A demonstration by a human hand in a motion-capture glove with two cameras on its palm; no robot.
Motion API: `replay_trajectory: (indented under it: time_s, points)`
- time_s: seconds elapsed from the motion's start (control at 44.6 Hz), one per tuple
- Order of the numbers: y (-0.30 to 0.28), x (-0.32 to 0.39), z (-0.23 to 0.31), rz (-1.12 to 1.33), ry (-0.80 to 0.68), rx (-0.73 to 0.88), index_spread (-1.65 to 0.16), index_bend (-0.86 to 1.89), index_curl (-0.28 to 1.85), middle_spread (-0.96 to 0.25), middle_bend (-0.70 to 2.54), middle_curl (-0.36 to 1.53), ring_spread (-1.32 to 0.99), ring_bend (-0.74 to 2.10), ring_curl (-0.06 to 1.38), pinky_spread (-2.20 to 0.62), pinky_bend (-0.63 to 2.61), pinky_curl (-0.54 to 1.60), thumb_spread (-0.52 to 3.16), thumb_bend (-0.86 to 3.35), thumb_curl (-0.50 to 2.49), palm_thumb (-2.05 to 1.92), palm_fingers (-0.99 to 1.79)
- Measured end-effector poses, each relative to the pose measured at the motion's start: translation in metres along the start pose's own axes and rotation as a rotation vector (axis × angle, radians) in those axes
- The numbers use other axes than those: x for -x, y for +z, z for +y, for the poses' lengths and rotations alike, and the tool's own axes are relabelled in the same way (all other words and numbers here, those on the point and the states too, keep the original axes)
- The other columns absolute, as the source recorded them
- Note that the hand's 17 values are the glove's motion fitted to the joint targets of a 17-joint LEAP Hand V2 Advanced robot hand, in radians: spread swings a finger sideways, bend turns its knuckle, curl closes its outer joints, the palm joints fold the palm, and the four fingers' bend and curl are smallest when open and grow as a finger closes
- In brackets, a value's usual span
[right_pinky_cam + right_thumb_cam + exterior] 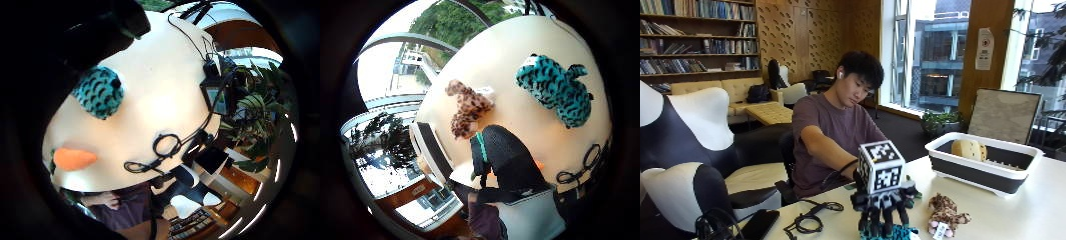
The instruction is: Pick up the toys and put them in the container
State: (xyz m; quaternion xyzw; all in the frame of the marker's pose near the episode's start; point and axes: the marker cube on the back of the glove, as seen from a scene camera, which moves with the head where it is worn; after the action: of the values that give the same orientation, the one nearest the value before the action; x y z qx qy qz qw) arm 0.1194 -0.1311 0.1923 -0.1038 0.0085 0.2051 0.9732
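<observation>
Gloved right hand hangs fingers-down and spread just over the teal toy, holding nothing. Spotted toy lies beside it; a tan toy already sits in the container. Carrot near table edge.

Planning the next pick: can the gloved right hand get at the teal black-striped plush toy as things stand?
Probably yes: the gloved right hand hovers directly above the teal black-striped plush toy, fingers extended downward, nothing between them.

Bare tabletop between leopard toy and container; cables clutter the tabletop's near edge.
</observation>
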Motion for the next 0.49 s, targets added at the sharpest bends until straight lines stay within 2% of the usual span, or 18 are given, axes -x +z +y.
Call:
replay_trajectory:
  time_s: [0.157, 0.247, 0.314, 0.404, 0.426, 0.449, 0.471, 0.494]
  points:
    - [0.072, -0.011, -0.023, 0.085, 0.080, 0.082, -0.16, 0.05, 0.13, 0.09, 0.17, 0.26, 0.04, 0.54, 0.23, 0.03, 0.96, 0.38, 1.26, -0.03, 0.26, -0.03, -0.20]
    - [0.080, -0.016, -0.033, 0.112, 0.105, -0.078, -0.16, 0.04, 0.12, 0.05, 0.18, 0.27, 0.02, 0.53, 0.24, 0.04, 0.99, 0.39, 1.22, -0.05, 0.26, -0.05, -0.17]
    - [0.081, -0.017, -0.039, 0.095, 0.101, -0.175, -0.17, 0.02, 0.10, 0.00, 0.29, 0.31, -0.03, 0.65, 0.27, 0.02, 0.98, 0.38, 1.19, -0.05, 0.26, -0.05, 0.01]
    - [0.079, -0.019, -0.044, 0.070, 0.083, -0.230, -0.19, 0.09, 0.08, -0.10, 0.61, 0.40, -0.14, 0.93, 0.31, -0.08, 0.88, 0.32, 1.15, -0.03, 0.27, -0.01, 0.51]
    - [0.079, -0.019, -0.045, 0.064, 0.075, -0.238, -0.19, 0.11, 0.09, -0.11, 0.64, 0.42, -0.16, 0.96, 0.31, -0.10, 0.86, 0.31, 1.14, -0.03, 0.27, -0.01, 0.54]
    - [0.078, -0.019, -0.046, 0.056, 0.064, -0.243, -0.19, 0.06, 0.08, -0.12, 0.60, 0.41, -0.16, 0.95, 0.31, -0.10, 0.89, 0.32, 1.14, -0.04, 0.27, -0.03, 0.40]
    - [0.077, -0.019, -0.047, 0.046, 0.050, -0.245, -0.20, 0.18, 0.12, -0.14, 0.74, 0.47, -0.19, 1.05, 0.38, -0.13, 0.85, 0.33, 1.15, -0.01, 0.28, 0.02, 0.62]
    - [0.076, -0.019, -0.047, 0.034, 0.034, -0.244, -0.20, 0.19, 0.11, -0.15, 0.77, 0.48, -0.21, 1.05, 0.37, -0.15, 0.83, 0.32, 1.16, 0.00, 0.28, 0.03, 0.68]
